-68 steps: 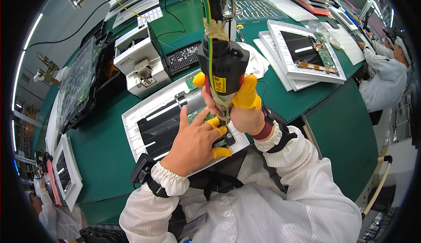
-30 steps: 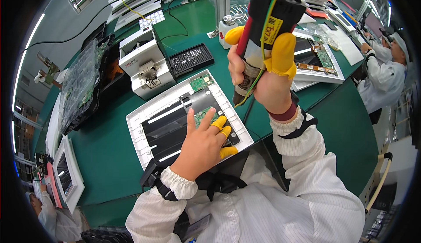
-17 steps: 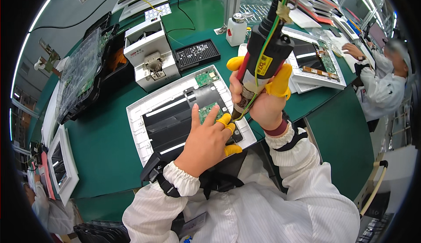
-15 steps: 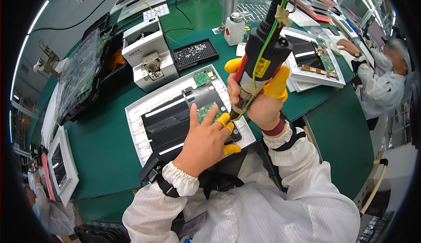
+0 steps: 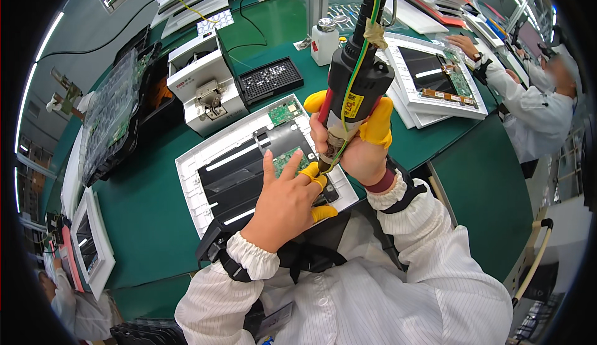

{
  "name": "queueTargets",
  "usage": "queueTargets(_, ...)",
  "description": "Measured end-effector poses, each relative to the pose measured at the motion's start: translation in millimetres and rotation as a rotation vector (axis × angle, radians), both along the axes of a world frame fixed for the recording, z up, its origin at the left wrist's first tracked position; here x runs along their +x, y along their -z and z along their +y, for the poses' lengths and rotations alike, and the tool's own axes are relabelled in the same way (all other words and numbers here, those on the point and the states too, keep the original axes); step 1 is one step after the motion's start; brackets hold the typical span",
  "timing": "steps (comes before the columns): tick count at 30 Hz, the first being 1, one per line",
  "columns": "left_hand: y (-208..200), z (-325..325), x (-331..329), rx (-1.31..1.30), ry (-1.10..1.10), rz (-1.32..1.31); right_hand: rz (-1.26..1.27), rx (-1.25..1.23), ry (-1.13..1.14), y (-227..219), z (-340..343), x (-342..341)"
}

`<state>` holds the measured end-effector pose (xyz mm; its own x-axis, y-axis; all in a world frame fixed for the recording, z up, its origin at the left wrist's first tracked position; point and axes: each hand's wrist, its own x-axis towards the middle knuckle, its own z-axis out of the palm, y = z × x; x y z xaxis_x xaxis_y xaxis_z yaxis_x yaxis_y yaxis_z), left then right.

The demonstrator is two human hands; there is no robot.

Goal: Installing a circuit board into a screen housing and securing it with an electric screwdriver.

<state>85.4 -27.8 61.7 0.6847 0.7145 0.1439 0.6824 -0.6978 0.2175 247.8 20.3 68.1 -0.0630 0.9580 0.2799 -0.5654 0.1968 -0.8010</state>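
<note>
A white frame [image 5: 188, 180] with a black panel [image 5: 233, 186] in it lies in front of me on the bench. One green circuit board [image 5: 285, 114] sits at the panel's far edge, another [image 5: 287, 159] beside my fingers. My left hand [image 5: 281, 202] lies over the panel's right part, fingers spread, yellow cots on some fingertips and the thumb. In my right hand [image 5: 365, 157], also wearing yellow cots, I grip an electric screwdriver [image 5: 356, 90] with its tip pointing down. The tip is close to my left fingertips; I cannot tell whether it touches a screw.
Behind the frame stand a white screw feeder [image 5: 214, 99], a black tray of small parts [image 5: 272, 79] and a white bottle [image 5: 325, 43]. Another framed panel [image 5: 429, 99] lies at right, near a co-worker [image 5: 535, 111]. Clear trays with boards [image 5: 112, 127] lean at left, above another white frame [image 5: 102, 239].
The screwdriver and my right hand have shifted slightly left in the picture, the tip moving nearer my left fingertips. My left hand keeps its spread pose. At right, the co-worker's hand has moved.
</note>
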Motion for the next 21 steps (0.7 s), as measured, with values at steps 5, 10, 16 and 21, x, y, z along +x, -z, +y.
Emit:
queueTargets(5,1,1,0,-0.012,0.006,-0.004,0.078,0.262,-0.235,10,8,10)
queueTargets(10,1,1,0,-0.01,0.009,-0.028,0.063,0.289,-0.275,10,9,13)
queueTargets(16,-2,1,1,-0.015,-0.002,0.018,-0.081,0.07,-0.012,-3,-7,-4)
queueTargets(21,-3,0,1,-0.002,-0.006,0.046,-0.311,0.302,0.034,-16,-4,2)
